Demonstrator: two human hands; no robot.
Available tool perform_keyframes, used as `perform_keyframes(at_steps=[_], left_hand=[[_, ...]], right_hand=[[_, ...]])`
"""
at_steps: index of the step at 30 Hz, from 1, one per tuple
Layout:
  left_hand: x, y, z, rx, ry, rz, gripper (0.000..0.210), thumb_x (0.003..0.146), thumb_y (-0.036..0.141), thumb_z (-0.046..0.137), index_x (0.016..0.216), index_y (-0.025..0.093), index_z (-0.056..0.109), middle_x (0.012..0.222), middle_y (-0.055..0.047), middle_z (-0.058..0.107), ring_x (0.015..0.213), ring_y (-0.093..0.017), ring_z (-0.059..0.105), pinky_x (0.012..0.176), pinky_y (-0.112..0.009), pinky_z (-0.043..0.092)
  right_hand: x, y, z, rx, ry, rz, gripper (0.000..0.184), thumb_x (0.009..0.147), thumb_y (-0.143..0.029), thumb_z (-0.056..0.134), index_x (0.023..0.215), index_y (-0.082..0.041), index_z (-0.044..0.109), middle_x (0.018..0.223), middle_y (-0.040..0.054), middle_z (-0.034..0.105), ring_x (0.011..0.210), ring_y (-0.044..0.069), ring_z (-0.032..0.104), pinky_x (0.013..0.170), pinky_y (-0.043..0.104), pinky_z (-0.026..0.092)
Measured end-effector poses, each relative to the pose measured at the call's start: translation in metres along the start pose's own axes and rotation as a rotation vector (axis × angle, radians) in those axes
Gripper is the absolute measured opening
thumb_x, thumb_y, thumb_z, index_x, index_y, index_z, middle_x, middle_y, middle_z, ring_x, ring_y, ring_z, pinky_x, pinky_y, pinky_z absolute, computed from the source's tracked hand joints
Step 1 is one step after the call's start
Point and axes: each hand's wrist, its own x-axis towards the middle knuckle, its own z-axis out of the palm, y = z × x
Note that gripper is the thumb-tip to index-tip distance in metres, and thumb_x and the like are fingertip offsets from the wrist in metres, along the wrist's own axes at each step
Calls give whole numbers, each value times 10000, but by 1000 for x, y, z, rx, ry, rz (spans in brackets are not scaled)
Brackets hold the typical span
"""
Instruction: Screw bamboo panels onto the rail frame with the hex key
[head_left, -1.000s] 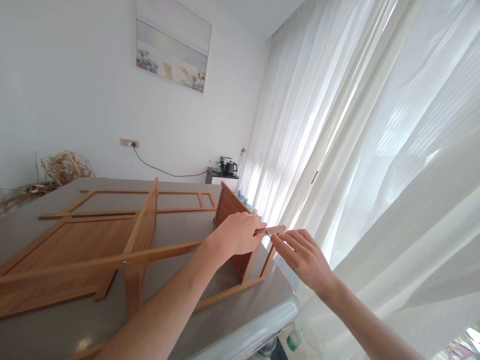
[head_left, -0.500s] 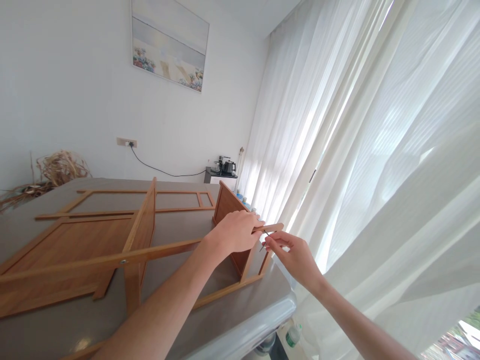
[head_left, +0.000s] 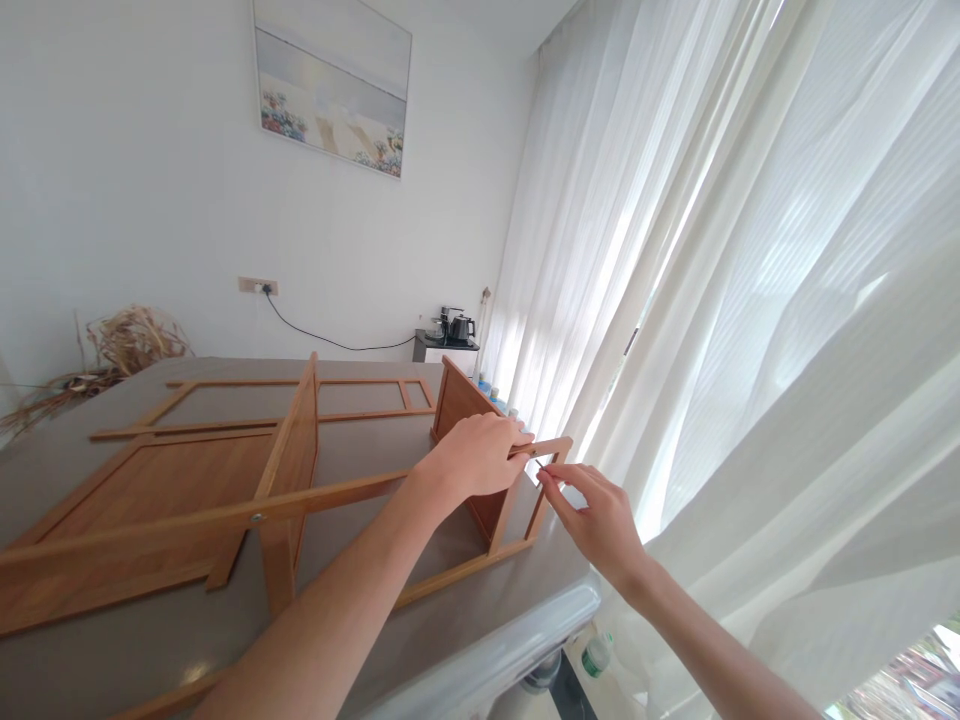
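My left hand [head_left: 478,455] is closed around the far end of a long wooden rail [head_left: 337,496] of a light-brown frame. Just right of it, my right hand [head_left: 592,503] pinches a thin dark hex key [head_left: 539,464] between thumb and fingertips, its tip apart from the rail end. A small hole or fastener shows in the rail near my left fingers. An upright wooden panel [head_left: 469,400] stands behind my left hand, partly hidden by it. A second upright panel [head_left: 300,440] joins the rail further left, where a metal bolt head [head_left: 259,517] shows.
A flat wooden panel [head_left: 172,500] and a slim wooden frame [head_left: 360,413] lie on the grey-covered table [head_left: 360,575]. White curtains [head_left: 720,330] hang close on the right. A black kettle [head_left: 462,328] stands beyond the table; dried stalks [head_left: 135,340] lie at far left.
My right hand has drawn slightly right, and the hex key's tip has come away from the rail end. My left hand keeps its grip. The view has shifted a little.
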Motion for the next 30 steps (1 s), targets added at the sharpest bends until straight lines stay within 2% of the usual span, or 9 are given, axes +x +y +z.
perform_keyframes(at_steps=[3,12,17,25,30], left_hand=[[0,0,0,-10,-1,-2,371,955,352,446,1220,287,698,1323,-49,657,1198,-290,625,990,-400,497],[0,-5,4,-10,15,20,381,973,375,410,1214,311,699,1348,-34,641,1212,-284,615,973,-379,501],[0,-4,4,-18,6,15,386,970,377,427,1241,306,692,1327,-35,656,1203,-277,620,981,-377,499],[1,-4,4,-17,9,22,381,966,386,434,1230,305,696,1328,-38,654,1210,-288,617,997,-381,489],[3,-3,3,-6,6,5,377,958,392,446,1224,296,697,1328,-40,653,1213,-288,614,1006,-384,488]], right_hand=[[6,7,-2,-99,1,-149,131,990,-268,552,947,-227,669,777,20,701,710,169,636,699,317,480],[14,8,-14,-289,-77,-309,173,1018,-213,495,983,-210,664,694,9,633,651,145,557,684,302,410],[18,5,-22,-392,-100,-402,163,1009,-181,503,1024,-204,665,709,15,651,680,153,576,703,308,399],[23,4,-28,-548,-98,-538,166,987,-117,503,982,-193,650,725,15,643,686,157,547,690,321,379],[27,10,-30,-525,-135,-589,225,988,-105,486,1119,-192,647,894,60,707,781,178,605,730,341,410]])
